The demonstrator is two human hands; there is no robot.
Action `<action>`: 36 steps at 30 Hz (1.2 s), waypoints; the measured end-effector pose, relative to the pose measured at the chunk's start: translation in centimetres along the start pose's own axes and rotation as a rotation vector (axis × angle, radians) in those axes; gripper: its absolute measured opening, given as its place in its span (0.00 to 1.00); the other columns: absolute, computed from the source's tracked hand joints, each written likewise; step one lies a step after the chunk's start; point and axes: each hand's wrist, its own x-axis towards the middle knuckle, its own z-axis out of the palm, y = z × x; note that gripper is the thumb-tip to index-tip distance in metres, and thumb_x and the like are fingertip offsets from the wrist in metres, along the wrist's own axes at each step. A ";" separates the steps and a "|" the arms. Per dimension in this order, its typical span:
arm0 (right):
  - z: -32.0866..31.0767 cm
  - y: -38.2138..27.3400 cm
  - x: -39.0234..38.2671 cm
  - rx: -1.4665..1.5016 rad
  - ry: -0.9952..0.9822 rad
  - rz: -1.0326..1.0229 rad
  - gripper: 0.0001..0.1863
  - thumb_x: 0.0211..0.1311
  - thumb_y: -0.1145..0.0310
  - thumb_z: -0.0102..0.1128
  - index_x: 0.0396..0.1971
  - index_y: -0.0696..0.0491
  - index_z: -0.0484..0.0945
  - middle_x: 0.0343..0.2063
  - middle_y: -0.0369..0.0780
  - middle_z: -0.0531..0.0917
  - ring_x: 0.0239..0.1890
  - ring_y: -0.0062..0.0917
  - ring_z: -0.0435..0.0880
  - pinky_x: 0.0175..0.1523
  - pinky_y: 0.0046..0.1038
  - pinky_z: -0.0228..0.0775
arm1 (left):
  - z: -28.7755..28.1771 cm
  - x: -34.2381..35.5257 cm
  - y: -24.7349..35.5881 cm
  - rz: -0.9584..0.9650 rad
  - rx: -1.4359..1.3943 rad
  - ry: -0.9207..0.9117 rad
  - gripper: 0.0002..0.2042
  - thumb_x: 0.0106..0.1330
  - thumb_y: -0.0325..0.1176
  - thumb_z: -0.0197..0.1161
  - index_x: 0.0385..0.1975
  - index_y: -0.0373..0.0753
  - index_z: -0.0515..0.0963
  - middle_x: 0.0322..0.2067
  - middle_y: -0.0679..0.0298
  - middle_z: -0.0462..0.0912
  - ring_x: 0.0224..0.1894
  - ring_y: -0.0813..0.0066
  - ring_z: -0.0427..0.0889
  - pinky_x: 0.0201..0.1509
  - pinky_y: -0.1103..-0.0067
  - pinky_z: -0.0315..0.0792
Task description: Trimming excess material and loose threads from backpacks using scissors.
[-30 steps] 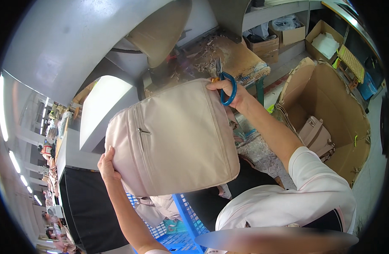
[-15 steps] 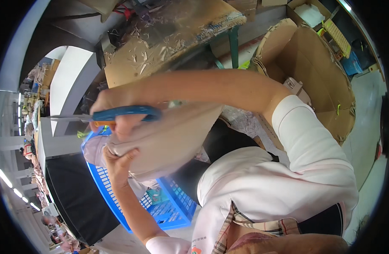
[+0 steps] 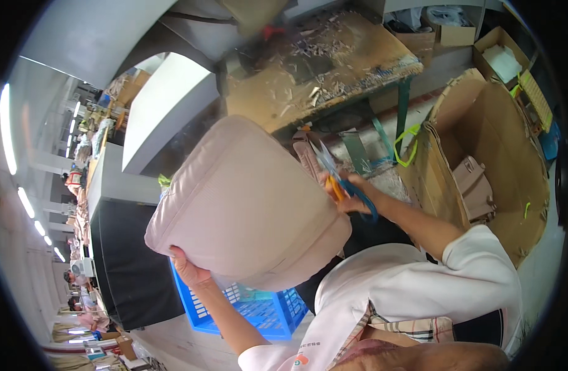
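A large pale pink bag-like fabric piece (image 3: 259,198), broad and rounded with stitched seams, is held up in front of me. My left hand (image 3: 190,271) grips its lower left edge, thumb on the near face and the other fingers hidden behind. At its right side my right hand (image 3: 358,195) is closed around scissors (image 3: 329,166) with blue and orange handles. Their blades point up and away, past the fabric's edge. Whether the right hand also touches the fabric, I cannot tell.
Below the fabric stands a blue plastic basket (image 3: 270,329). A scrap-strewn worktable (image 3: 259,102) is at the back. On the right, a big open cardboard box (image 3: 448,167) holds a pink bag (image 3: 472,185). A black-covered block (image 3: 132,266) stands at the left.
My right hand with the scissors has swung from the far left, across the fabric, to its right side. The pink piece has been raised and turned broad side toward me. The view has shifted left.
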 end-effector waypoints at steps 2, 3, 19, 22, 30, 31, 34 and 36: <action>0.4 1.9 -1.0 -0.524 0.033 -0.226 0.26 0.45 0.67 0.64 0.46 0.53 0.66 0.38 0.36 0.74 0.41 0.19 0.70 0.47 0.22 0.62 | 0.1 0.7 -0.8 0.008 -0.061 0.018 0.23 0.55 0.42 0.59 0.48 0.38 0.67 0.47 0.61 0.71 0.49 0.64 0.70 0.53 0.66 0.64; 0.6 2.3 -1.2 -0.514 0.132 -0.245 0.26 0.44 0.68 0.65 0.45 0.54 0.67 0.37 0.36 0.74 0.41 0.18 0.70 0.47 0.21 0.62 | 0.3 1.0 -1.4 -0.002 -0.106 0.048 0.23 0.54 0.40 0.60 0.49 0.38 0.66 0.47 0.61 0.71 0.49 0.64 0.70 0.52 0.66 0.66; 0.2 -6.0 -3.3 -0.593 0.599 -0.292 0.26 0.37 0.66 0.61 0.40 0.60 0.69 0.29 0.37 0.75 0.32 0.19 0.71 0.40 0.19 0.62 | 7.0 4.4 -6.9 -0.227 -0.206 0.126 0.22 0.57 0.40 0.57 0.48 0.34 0.65 0.46 0.57 0.72 0.47 0.64 0.72 0.52 0.68 0.67; 0.3 -8.2 -2.9 -0.927 0.633 -0.314 0.24 0.38 0.66 0.60 0.40 0.58 0.69 0.27 0.35 0.74 0.30 0.18 0.69 0.38 0.19 0.61 | 7.7 4.5 -7.1 -0.211 -0.236 0.110 0.23 0.57 0.41 0.57 0.48 0.34 0.65 0.47 0.57 0.71 0.48 0.63 0.70 0.53 0.67 0.65; 0.6 -12.3 -2.2 -0.638 0.505 -0.291 0.23 0.38 0.74 0.60 0.41 0.54 0.71 0.23 0.32 0.69 0.28 0.14 0.67 0.37 0.16 0.60 | 7.3 5.0 -7.7 -0.177 -0.378 0.141 0.27 0.54 0.45 0.59 0.49 0.34 0.65 0.49 0.58 0.69 0.50 0.63 0.68 0.55 0.67 0.63; 0.7 -12.3 -2.0 -0.638 0.493 -0.284 0.23 0.38 0.74 0.60 0.41 0.54 0.71 0.23 0.32 0.69 0.28 0.14 0.67 0.37 0.16 0.60 | 7.2 5.2 -8.1 -0.136 -0.406 0.154 0.28 0.54 0.46 0.59 0.50 0.34 0.64 0.49 0.57 0.69 0.50 0.63 0.68 0.55 0.68 0.63; 0.8 -12.3 -1.0 -0.694 0.584 -0.357 0.23 0.38 0.75 0.59 0.42 0.53 0.71 0.23 0.32 0.70 0.27 0.14 0.68 0.36 0.16 0.61 | 6.8 5.7 -9.3 -0.104 -0.437 0.156 0.29 0.54 0.47 0.59 0.50 0.34 0.64 0.49 0.57 0.69 0.51 0.63 0.67 0.56 0.68 0.62; 0.6 -12.9 0.0 -0.691 0.673 -0.407 0.22 0.39 0.76 0.58 0.42 0.53 0.71 0.23 0.32 0.71 0.25 0.13 0.68 0.34 0.16 0.62 | 6.7 5.8 -10.0 -0.108 -0.439 0.146 0.29 0.54 0.47 0.59 0.50 0.33 0.63 0.49 0.57 0.69 0.51 0.63 0.67 0.56 0.68 0.62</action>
